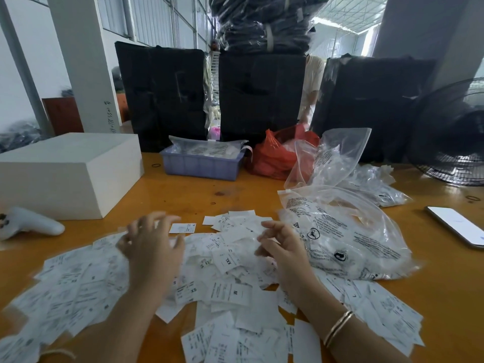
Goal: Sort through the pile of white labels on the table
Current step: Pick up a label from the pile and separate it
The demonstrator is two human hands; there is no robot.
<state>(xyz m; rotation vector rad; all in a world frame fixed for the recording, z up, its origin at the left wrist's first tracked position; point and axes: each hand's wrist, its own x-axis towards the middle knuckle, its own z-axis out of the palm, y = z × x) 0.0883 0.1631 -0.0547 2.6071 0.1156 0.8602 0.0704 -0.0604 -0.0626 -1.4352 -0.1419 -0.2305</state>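
Fingers point(167, 221) of the left hand point(152, 247) are spread and blurred above the heap of small white printed labels point(225, 289), gripping nothing; the right hand point(282, 247) hovers beside it with curled, loosely parted fingers, also empty. Those labels cover the near part of the orange wooden counter point(183, 195), several showing size letters. Just right of the right hand lies a clear printed plastic bag point(348, 231). On the left rests a white handheld controller point(31, 224), with a white rectangular box point(70, 171) beyond. Farther back stand a lilac plastic basket point(201, 166) and a red plastic bag point(277, 155). A phone point(458, 226) lies at the right edge.
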